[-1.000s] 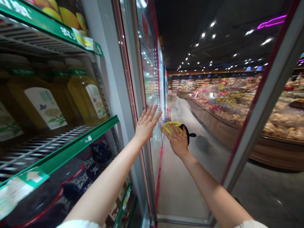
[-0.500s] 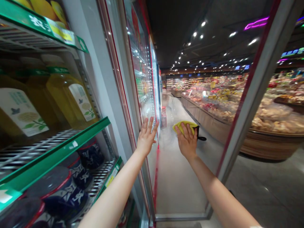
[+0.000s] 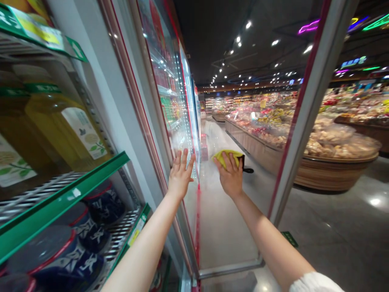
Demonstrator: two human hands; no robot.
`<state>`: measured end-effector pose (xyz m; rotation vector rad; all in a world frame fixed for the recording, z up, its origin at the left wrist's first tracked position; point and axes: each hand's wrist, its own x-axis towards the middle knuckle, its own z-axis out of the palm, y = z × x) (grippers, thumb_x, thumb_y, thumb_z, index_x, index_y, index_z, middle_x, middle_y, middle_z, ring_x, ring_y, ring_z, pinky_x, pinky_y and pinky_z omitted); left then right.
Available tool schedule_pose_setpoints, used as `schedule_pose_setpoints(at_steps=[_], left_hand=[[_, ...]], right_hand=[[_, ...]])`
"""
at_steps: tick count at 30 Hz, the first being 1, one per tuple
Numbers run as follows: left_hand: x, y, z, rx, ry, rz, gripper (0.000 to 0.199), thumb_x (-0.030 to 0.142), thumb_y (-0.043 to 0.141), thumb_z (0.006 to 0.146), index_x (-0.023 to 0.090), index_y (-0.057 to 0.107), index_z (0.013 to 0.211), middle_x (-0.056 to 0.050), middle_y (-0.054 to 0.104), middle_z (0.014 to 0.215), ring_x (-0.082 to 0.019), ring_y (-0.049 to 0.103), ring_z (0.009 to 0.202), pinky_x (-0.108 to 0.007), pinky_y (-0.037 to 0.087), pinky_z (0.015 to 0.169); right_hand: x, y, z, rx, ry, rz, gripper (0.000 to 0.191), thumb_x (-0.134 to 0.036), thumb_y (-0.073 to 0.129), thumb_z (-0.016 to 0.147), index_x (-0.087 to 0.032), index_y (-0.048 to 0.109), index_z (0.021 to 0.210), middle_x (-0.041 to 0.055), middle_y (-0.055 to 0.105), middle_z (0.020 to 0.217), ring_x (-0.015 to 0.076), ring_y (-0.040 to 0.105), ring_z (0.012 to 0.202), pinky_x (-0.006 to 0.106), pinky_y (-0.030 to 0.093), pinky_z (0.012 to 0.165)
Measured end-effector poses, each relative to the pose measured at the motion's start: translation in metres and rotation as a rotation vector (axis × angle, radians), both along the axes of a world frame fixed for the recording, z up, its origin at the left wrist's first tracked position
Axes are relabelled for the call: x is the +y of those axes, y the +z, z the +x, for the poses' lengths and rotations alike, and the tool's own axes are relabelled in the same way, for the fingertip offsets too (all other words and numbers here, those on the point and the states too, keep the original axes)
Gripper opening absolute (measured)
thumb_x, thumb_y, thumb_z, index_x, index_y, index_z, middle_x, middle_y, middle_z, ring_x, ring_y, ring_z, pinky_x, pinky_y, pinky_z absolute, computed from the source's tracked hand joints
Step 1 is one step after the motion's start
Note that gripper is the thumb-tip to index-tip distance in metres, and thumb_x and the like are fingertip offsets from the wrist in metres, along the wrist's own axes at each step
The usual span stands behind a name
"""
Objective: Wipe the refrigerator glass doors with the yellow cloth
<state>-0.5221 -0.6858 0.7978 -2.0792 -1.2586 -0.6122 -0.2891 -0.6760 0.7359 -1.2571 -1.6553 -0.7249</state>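
My right hand (image 3: 230, 177) presses a yellow cloth (image 3: 235, 154) with a dark edge and a black loop flat against the glass door (image 3: 227, 235). Its fingers lie over the cloth, which sticks out past the fingertips and on the right side. My left hand (image 3: 178, 176) is held up with its fingers stretched out at the hinge side of the door, by the metal frame. Nothing is in it. Whether its fingertips touch the glass I cannot tell. The glass looks misty around both hands.
The fridge shelves on the left hold bottles of yellow drink (image 3: 65, 121) and dark blue containers (image 3: 57, 251) behind green shelf edges (image 3: 67, 198). The door's metal frame (image 3: 299, 117) slants on the right. Beyond it stands a wood-sided display counter (image 3: 334, 174) heaped with packaged goods.
The view has turned and shifted slightly, so the bottles and door frame sit further left. My right hand still holds the cloth on the glass; my left hand stays spread.
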Motion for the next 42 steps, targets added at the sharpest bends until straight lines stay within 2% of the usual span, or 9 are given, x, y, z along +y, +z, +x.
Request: schedule_pose_setpoints(at_steps=[6, 13, 18, 21, 25, 28, 32, 36, 42], left_hand=[[0.003, -0.001, 0.003, -0.013, 0.01, 0.002, 0.122, 0.016, 0.092, 0.067, 0.025, 0.019, 0.165, -0.018, 0.013, 0.17, -0.032, -0.004, 0.156, -0.057, 0.025, 0.127], [0.005, 0.001, 0.003, -0.037, -0.024, -0.003, 0.132, 0.012, 0.089, 0.07, 0.031, 0.0, 0.165, -0.015, 0.006, 0.17, -0.032, -0.003, 0.156, -0.059, 0.023, 0.127], [0.007, -0.001, 0.005, -0.056, -0.036, 0.03, 0.134, 0.009, 0.085, 0.072, 0.033, -0.011, 0.163, -0.013, 0.001, 0.169, -0.032, -0.002, 0.156, -0.058, 0.022, 0.127], [0.009, -0.002, 0.006, -0.043, -0.025, 0.043, 0.134, 0.007, 0.081, 0.075, 0.035, -0.019, 0.16, -0.011, -0.006, 0.169, -0.032, -0.002, 0.156, -0.06, 0.023, 0.126], [0.013, -0.001, 0.006, -0.033, -0.014, 0.042, 0.136, 0.005, 0.079, 0.076, 0.037, -0.026, 0.157, -0.009, -0.013, 0.168, -0.034, -0.003, 0.155, -0.063, 0.024, 0.125], [0.013, 0.0, 0.011, -0.054, -0.026, 0.036, 0.136, 0.002, 0.077, 0.075, 0.037, -0.024, 0.158, -0.009, -0.014, 0.168, -0.037, -0.004, 0.155, -0.066, 0.022, 0.125], [0.005, -0.008, 0.031, -0.157, -0.006, 0.044, 0.125, 0.001, 0.068, 0.08, 0.033, -0.022, 0.159, -0.01, -0.014, 0.168, -0.034, -0.004, 0.156, -0.063, 0.023, 0.126], [-0.006, -0.023, 0.065, -0.132, -0.015, 0.01, 0.114, 0.005, 0.065, 0.084, 0.029, -0.013, 0.163, -0.013, -0.005, 0.17, -0.033, -0.001, 0.157, -0.063, 0.02, 0.127], [0.0, -0.031, 0.114, -0.031, -0.045, -0.074, 0.111, 0.007, 0.071, 0.081, 0.032, 0.004, 0.165, -0.009, 0.002, 0.17, -0.035, -0.001, 0.156, -0.066, 0.015, 0.126]], right_hand=[[-0.005, -0.065, -0.016, 0.175, -0.047, -0.012, 0.057, -0.013, 0.048, 0.098, -0.033, 0.05, 0.152, 0.0136, 0.043, 0.162, 0.0368, 0.027, 0.155, 0.072, 0.022, 0.12], [0.008, -0.015, 0.02, 0.011, -0.01, -0.03, 0.054, -0.014, 0.049, 0.1, -0.041, 0.056, 0.146, 0.0034, 0.05, 0.158, 0.0288, 0.036, 0.151, 0.063, 0.018, 0.125], [0.013, -0.049, 0.042, 0.25, -0.124, 0.041, 0.048, -0.016, 0.043, 0.101, -0.025, 0.057, 0.147, 0.0154, 0.045, 0.159, 0.0332, 0.027, 0.154, 0.063, 0.029, 0.121], [0.011, -0.071, 0.032, 0.191, -0.109, -0.001, 0.054, -0.011, 0.044, 0.099, -0.028, 0.054, 0.149, 0.0148, 0.045, 0.16, 0.0332, 0.026, 0.155, 0.065, 0.029, 0.119], [0.019, -0.048, 0.047, -0.008, -0.005, -0.108, 0.061, -0.008, 0.048, 0.096, -0.041, 0.053, 0.148, 0.005, 0.047, 0.16, 0.0301, 0.031, 0.153, 0.065, 0.023, 0.123], [0.034, -0.025, 0.079, 0.063, -0.027, -0.08, 0.058, -0.01, 0.043, 0.098, -0.035, 0.053, 0.149, 0.0064, 0.042, 0.163, 0.03, 0.028, 0.154, 0.06, 0.027, 0.123], [0.047, -0.041, 0.091, 0.218, -0.068, 0.004, 0.058, -0.014, 0.04, 0.1, -0.027, 0.044, 0.156, 0.013, 0.034, 0.166, 0.0322, 0.023, 0.156, 0.058, 0.034, 0.119], [0.047, -0.061, 0.072, 0.121, -0.037, -0.041, 0.065, -0.008, 0.045, 0.095, -0.035, 0.046, 0.154, 0.0087, 0.042, 0.162, 0.0303, 0.027, 0.155, 0.056, 0.036, 0.118], [0.061, -0.035, 0.103, 0.094, 0.064, -0.101, 0.061, -0.009, 0.047, 0.096, -0.039, 0.053, 0.149, 0.002, 0.043, 0.163, 0.0278, 0.028, 0.155, 0.056, 0.028, 0.124]])
